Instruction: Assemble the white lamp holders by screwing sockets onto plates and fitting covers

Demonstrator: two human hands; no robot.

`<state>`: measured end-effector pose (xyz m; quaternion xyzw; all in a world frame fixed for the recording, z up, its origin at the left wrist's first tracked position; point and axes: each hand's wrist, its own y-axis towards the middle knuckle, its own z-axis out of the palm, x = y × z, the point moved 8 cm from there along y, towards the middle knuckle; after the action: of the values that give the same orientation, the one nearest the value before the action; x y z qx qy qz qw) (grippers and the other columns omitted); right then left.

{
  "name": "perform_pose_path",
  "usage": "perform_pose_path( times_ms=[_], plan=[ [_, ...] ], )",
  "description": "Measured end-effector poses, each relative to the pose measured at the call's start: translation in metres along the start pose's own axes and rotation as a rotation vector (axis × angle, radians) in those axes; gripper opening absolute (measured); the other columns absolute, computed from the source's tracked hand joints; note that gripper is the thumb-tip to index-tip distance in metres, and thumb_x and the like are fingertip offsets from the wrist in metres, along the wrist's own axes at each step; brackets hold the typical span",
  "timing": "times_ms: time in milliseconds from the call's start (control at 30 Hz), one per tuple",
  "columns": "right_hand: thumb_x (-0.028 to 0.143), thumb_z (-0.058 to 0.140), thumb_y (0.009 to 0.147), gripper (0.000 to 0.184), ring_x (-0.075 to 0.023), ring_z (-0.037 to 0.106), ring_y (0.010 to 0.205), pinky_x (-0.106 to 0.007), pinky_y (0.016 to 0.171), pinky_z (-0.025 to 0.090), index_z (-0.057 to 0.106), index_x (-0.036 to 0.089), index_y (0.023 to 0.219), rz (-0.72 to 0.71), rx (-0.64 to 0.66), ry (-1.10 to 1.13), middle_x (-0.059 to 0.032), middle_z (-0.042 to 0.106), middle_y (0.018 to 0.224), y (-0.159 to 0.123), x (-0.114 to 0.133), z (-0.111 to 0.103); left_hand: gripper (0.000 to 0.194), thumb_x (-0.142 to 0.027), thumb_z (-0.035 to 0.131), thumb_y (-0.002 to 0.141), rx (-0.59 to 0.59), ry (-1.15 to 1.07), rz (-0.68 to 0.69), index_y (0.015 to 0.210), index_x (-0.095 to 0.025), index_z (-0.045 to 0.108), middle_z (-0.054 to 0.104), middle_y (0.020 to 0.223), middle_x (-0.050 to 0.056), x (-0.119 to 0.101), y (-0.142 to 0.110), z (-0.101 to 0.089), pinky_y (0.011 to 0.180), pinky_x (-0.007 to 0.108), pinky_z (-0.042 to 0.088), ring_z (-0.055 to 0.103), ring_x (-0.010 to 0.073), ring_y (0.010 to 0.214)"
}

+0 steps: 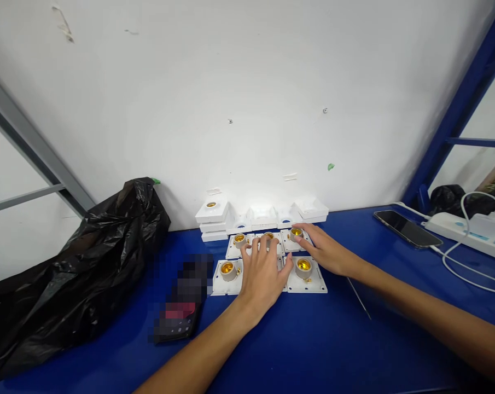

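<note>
Two rows of white square lamp-holder bases with brass-lined round sockets lie on the blue table. My left hand [263,273] is over the middle of the rows, fingers spread and bent downward, covering most of a front middle base. At the back right, my right hand [325,249] has its thumb and fingers around the socket of a lamp holder [297,233]. In front of it sits another lamp holder [303,266]. On the left side are a front lamp holder [228,270] and a back lamp holder [239,239]. A back middle lamp holder [268,237] shows partly behind my left fingers.
White covers [263,218] and a stack of white boxes [212,219] stand against the wall. A black plastic bag [108,257] and a phone [177,323] are left. Right are a thin metal rod [359,298], another phone [407,228] and a power strip [469,232] with cables.
</note>
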<state>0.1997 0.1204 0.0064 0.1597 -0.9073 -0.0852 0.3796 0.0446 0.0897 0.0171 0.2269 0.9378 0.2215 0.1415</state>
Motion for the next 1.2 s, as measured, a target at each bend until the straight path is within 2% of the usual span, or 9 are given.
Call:
perform_pose_path(
  times_ms=[133,333,500,667,867,1200],
  plan=[
    [0.053,0.044,0.101,0.043,-0.0303,0.051,0.138,-0.052,0.118,0.038,0.056,0.024,0.131,0.048,-0.070,0.047,-0.0122,0.060,0.139,0.004,0.004,0.006,0.029,-0.036,0.049,0.104,0.028,-0.024,-0.007,0.127,-0.020,0.056,0.060,0.137,0.014,0.001,-0.003,0.000,0.106,0.060,0.036,0.054,0.0340,0.126],
    [0.052,0.047,0.101,0.038,-0.0304,0.046,0.141,-0.054,0.120,0.034,0.053,0.028,0.130,0.026,-0.186,0.138,-0.0099,0.057,0.141,-0.003,0.003,0.003,0.027,-0.032,0.051,0.103,0.036,-0.136,-0.021,0.128,-0.022,0.051,0.051,0.145,0.015,0.003,-0.009,0.000,0.108,0.059,0.036,0.047,0.0337,0.136],
    [0.051,0.045,0.102,0.037,-0.0293,0.053,0.135,-0.051,0.117,0.038,0.054,0.029,0.130,-0.005,-0.144,0.156,-0.0084,0.059,0.139,-0.004,0.003,0.007,0.027,-0.028,0.050,0.102,0.027,-0.142,-0.014,0.129,-0.022,0.048,0.048,0.147,0.016,0.000,-0.011,-0.001,0.109,0.060,0.035,0.044,0.0332,0.140],
    [0.048,0.045,0.103,0.034,-0.0290,0.056,0.131,-0.051,0.116,0.038,0.055,0.030,0.130,-0.058,-0.117,0.108,-0.0079,0.059,0.140,-0.004,0.005,0.003,0.026,-0.031,0.054,0.101,0.050,-0.155,0.094,0.126,-0.022,0.051,0.053,0.143,0.015,-0.014,-0.013,-0.007,0.110,0.058,0.036,0.048,0.0325,0.137],
    [0.039,0.047,0.102,0.022,-0.0264,0.065,0.115,-0.046,0.105,0.047,0.064,0.026,0.107,-0.056,-0.111,0.124,-0.0065,0.071,0.119,0.002,-0.001,-0.009,0.027,-0.036,0.068,0.093,0.126,-0.133,0.213,0.114,-0.021,0.058,0.061,0.131,0.012,-0.032,-0.017,-0.009,0.109,0.058,0.036,0.055,0.0334,0.128],
    [0.029,0.060,0.096,0.010,-0.0258,0.066,0.112,-0.046,0.101,0.042,0.064,0.026,0.104,-0.054,-0.129,-0.009,-0.0039,0.075,0.114,0.001,-0.002,-0.005,0.029,-0.030,0.068,0.096,0.144,-0.137,0.216,0.121,-0.022,0.054,0.067,0.123,0.008,-0.032,-0.019,-0.004,0.106,0.053,0.038,0.060,0.0300,0.119]
  ],
)
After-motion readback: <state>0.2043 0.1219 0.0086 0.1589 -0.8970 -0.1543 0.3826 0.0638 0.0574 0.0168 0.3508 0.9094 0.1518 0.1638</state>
